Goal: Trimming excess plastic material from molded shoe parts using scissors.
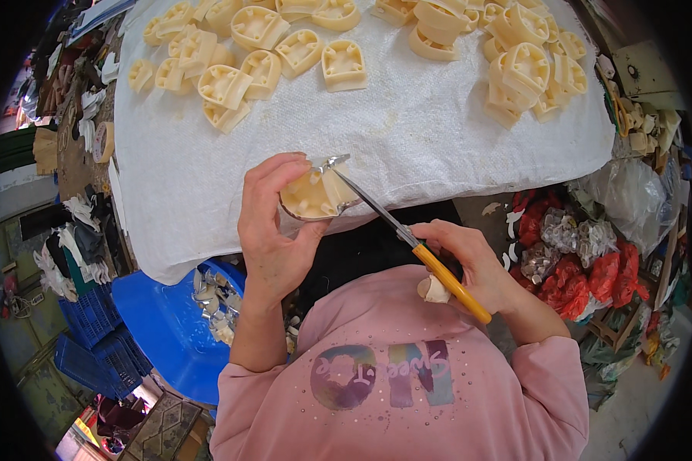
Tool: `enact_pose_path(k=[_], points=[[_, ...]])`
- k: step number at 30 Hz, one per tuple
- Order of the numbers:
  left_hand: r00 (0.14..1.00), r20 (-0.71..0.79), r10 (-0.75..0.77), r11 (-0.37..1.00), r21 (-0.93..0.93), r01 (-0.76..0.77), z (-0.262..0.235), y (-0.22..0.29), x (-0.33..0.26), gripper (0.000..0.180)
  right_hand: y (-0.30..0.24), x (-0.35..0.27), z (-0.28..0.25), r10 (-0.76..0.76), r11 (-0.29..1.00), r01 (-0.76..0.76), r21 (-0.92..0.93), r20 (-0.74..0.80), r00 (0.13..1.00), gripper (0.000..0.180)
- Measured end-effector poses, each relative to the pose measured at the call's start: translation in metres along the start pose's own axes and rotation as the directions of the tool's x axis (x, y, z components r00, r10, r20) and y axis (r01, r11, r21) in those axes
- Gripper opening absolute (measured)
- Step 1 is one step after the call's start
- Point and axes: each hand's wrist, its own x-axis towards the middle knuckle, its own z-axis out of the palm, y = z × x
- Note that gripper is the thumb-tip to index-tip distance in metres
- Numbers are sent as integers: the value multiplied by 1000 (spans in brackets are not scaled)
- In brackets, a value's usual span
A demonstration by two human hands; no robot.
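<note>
My left hand [273, 215] grips a cream plastic piece [311, 198], rounded and hollow, with small posts inside, above the near edge of the cloth-covered table. A shiny silvery strip [332, 162] shows along its upper edge. In my right hand [469, 257] is a long tool with a yellow handle [450, 280] and a slim metal shaft [373, 203]; its kind is not clear. The shaft's tip meets the piece near its right side. Something pale [434, 290] shows at the fingers of my right hand, below the handle; I cannot tell what it is.
White woven cloth [407, 138] covers the table. Similar cream pieces lie in a left heap [261, 73] and a right heap [523, 69] at the far side. A blue basin [161, 330] with silvery scraps stands lower left. Red plastic bags [569, 288] lie at the right.
</note>
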Motion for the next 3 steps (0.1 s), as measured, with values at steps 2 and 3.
enact_pose_path(k=[2,3], points=[[1000,-8,-22,1000,-1,22,3,1,0,57,1,0,2,6,999,-6,34,-3,1000,57],[1000,-6,-28,1000,-13,28,3,1,-1,59,1,0,2,16,998,-16,56,-2,1000,56]])
